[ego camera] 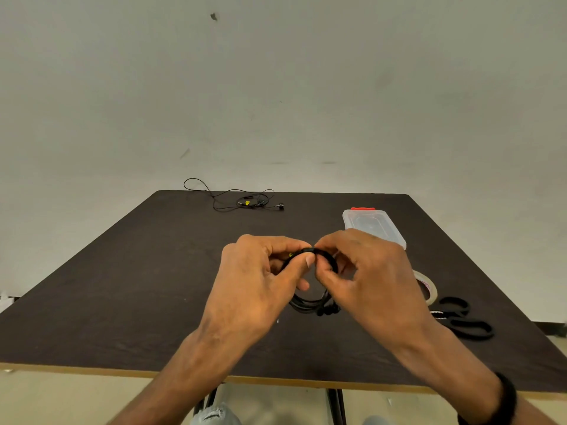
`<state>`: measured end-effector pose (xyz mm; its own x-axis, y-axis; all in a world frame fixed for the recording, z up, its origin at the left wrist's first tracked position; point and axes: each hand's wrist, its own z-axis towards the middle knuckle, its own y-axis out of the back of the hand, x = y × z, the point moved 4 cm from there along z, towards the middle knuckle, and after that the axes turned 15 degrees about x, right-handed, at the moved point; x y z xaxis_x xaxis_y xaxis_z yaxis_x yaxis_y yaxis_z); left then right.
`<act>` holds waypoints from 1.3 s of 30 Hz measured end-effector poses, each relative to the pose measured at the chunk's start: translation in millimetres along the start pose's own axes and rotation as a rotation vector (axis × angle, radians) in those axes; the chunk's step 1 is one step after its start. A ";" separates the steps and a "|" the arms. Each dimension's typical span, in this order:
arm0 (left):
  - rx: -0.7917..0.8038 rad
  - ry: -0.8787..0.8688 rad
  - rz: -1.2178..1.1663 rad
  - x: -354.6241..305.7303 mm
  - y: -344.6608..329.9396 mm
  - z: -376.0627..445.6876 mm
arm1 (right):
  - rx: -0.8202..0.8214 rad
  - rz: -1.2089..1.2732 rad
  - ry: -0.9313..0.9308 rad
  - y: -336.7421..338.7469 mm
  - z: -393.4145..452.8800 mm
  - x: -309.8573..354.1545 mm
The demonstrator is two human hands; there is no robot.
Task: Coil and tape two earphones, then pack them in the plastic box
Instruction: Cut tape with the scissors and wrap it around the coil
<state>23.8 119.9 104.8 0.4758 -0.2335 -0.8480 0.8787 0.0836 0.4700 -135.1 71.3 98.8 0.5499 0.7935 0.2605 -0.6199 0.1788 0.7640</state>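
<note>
A black coiled earphone (310, 303) is held between both hands above the middle of the dark table (122, 286). My left hand (260, 280) pinches the top of the coil with thumb and fingers. My right hand (365, 271) grips the coil's right side with curled fingers. The earbuds hang at the coil's lower edge. A second black earphone (242, 201) lies loose and uncoiled at the table's far edge. The clear plastic box (372, 225) with a red latch stands shut at the far right, partly behind my right hand.
A roll of tape (428, 286) lies right of my right hand, partly hidden by it. Black-handled scissors (463, 320) lie just beyond the tape near the table's right edge. A plain wall rises behind the table.
</note>
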 end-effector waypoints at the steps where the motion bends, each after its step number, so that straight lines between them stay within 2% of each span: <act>1: 0.007 0.003 -0.001 -0.6 -0.4 -0.2 | -0.010 -0.074 0.024 -1.2 -0.2 1.8; 4: 0.027 0.020 -0.023 -1.4 -0.7 0.8 | -0.020 -0.230 0.041 -5.0 -1.4 4.8; 7: 0.028 0.041 -0.055 1.4 0.5 2.8 | 0.006 -0.186 -0.064 -7.0 0.7 3.3; 12: 0.014 0.045 -0.040 7.0 3.5 3.4 | 0.201 0.470 -0.469 -0.8 -2.9 -14.5; 17: 0.046 0.069 -0.128 12.7 5.8 4.8 | 0.224 0.932 -0.568 -0.6 -9.8 -19.2; 20: 0.078 0.095 -0.288 13.6 3.9 5.4 | 0.180 1.105 -0.579 1.3 -12.2 -18.2; 23: 0.161 0.133 -0.365 14.8 3.8 5.1 | 0.163 1.135 -0.572 5.2 -13.1 -19.2; 28: 0.318 0.143 -0.190 14.7 6.6 4.1 | 0.211 1.015 -0.533 6.9 -11.5 -18.1; 34: 0.329 0.062 -0.110 15.7 6.1 6.7 | 0.246 0.971 -0.503 7.4 -9.2 -15.2; 39: 0.249 -0.070 0.118 17.5 10.1 7.5 | 0.281 0.906 -0.498 9.2 -10.7 -13.7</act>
<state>40.7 109.4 96.6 0.5630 -0.3034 -0.7687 0.7764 -0.1247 0.6178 -154.4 68.2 96.0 0.1553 0.2250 0.9619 -0.7955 -0.5489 0.2568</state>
